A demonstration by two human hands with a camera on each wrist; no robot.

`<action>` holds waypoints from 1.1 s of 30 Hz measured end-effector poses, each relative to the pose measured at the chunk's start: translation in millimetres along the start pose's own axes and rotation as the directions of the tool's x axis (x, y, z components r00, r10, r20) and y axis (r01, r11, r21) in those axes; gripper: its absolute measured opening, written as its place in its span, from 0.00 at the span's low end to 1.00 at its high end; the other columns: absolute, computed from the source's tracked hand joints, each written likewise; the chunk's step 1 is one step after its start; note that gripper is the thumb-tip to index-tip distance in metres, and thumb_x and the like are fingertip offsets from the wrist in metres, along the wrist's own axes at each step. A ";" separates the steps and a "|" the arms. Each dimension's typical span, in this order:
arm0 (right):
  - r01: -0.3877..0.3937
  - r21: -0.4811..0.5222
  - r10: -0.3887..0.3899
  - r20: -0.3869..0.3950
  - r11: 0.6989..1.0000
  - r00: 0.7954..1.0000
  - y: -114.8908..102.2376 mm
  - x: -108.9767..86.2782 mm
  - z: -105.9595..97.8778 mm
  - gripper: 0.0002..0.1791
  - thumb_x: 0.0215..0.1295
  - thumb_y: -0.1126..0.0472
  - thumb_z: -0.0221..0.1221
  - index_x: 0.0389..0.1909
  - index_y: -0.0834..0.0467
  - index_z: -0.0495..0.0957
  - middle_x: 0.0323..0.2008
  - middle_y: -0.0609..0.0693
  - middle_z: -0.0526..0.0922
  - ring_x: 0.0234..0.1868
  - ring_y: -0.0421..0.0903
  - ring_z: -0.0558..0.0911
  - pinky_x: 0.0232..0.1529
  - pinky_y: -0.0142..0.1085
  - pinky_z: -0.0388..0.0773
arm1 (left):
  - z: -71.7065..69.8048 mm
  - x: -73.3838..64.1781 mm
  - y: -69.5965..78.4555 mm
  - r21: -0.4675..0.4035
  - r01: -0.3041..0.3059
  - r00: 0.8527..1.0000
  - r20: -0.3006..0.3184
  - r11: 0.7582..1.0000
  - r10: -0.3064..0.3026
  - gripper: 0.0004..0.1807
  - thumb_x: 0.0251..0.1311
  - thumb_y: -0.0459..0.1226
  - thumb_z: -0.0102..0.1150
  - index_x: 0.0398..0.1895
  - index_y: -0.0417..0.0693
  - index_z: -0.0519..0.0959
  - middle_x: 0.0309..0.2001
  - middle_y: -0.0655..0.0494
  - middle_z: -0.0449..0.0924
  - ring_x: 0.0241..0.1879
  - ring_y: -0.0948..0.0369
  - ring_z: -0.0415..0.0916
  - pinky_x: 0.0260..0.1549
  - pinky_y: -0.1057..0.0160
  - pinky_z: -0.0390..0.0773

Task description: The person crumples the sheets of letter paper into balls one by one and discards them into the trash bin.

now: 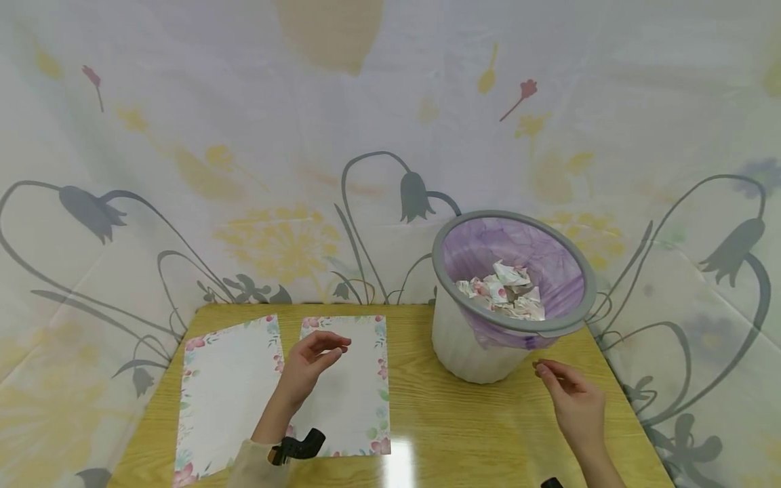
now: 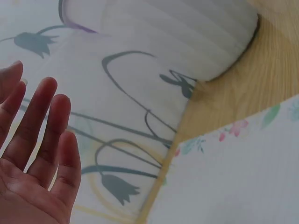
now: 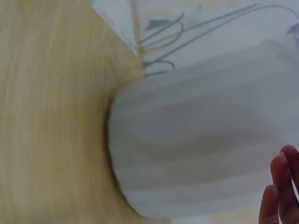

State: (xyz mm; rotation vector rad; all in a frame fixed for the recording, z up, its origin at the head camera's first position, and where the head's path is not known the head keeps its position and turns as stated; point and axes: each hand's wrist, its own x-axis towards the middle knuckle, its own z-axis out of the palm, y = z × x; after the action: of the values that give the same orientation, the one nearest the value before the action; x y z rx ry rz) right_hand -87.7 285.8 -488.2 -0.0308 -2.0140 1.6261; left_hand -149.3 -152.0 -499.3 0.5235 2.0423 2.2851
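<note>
head view: left hand (image 1: 304, 370), fingers slightly spread, is over the paper (image 1: 360, 386) nearer the bin (image 1: 465, 347), flat on the table (image 1: 457, 420), probably light, soft, easily creased, best taken by a corner; right hand (image 1: 577, 405), fingers together, seemingly empty

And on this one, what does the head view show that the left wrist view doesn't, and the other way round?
Only the head view: the right hand, the crumpled paper inside the bin, and two sheets, the left sheet and the right sheet, at once.

Only the left wrist view: the palm of the left hand turned to the camera, fingers spread; the head view catches that hand from the thumb side.

Both: the left hand, the bin's outer wall, part of a sheet, the table and the flowered backdrop.
</note>
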 end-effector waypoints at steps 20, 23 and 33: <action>-0.249 0.023 0.231 0.308 0.968 0.923 51.4 -68.0 114.5 0.09 0.64 0.69 0.65 0.42 0.72 0.83 0.37 0.61 0.87 0.36 0.45 0.86 0.37 0.32 0.83 | -31.7 -36.4 -56.9 0.260 0.332 0.822 -0.551 0.907 -0.143 0.16 0.63 0.27 0.63 0.54 0.35 0.78 0.54 0.38 0.80 0.49 0.59 0.79 0.43 0.73 0.77; -0.296 0.022 0.270 0.354 0.955 0.896 56.3 -70.2 126.2 0.13 0.65 0.68 0.64 0.47 0.72 0.82 0.40 0.61 0.87 0.38 0.43 0.85 0.40 0.30 0.82 | -31.5 -38.5 -62.1 0.363 0.398 0.820 -0.553 0.842 -0.149 0.19 0.63 0.30 0.64 0.57 0.39 0.77 0.56 0.41 0.79 0.55 0.50 0.77 0.50 0.62 0.77; -0.336 -0.042 0.312 0.496 0.941 0.810 33.7 -66.4 159.4 0.18 0.69 0.68 0.60 0.55 0.76 0.76 0.51 0.68 0.82 0.52 0.60 0.82 0.49 0.29 0.78 | -31.0 -47.4 -66.1 0.595 0.420 0.878 -0.458 0.685 -0.140 0.23 0.60 0.33 0.66 0.59 0.39 0.77 0.55 0.34 0.78 0.47 0.43 0.74 0.46 0.47 0.74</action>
State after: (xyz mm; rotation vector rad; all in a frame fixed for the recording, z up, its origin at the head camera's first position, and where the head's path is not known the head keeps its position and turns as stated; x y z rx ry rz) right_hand -109.2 128.6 -564.3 0.0744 -2.4608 2.0636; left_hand -126.0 -184.4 -576.7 -0.2812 2.8951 1.4681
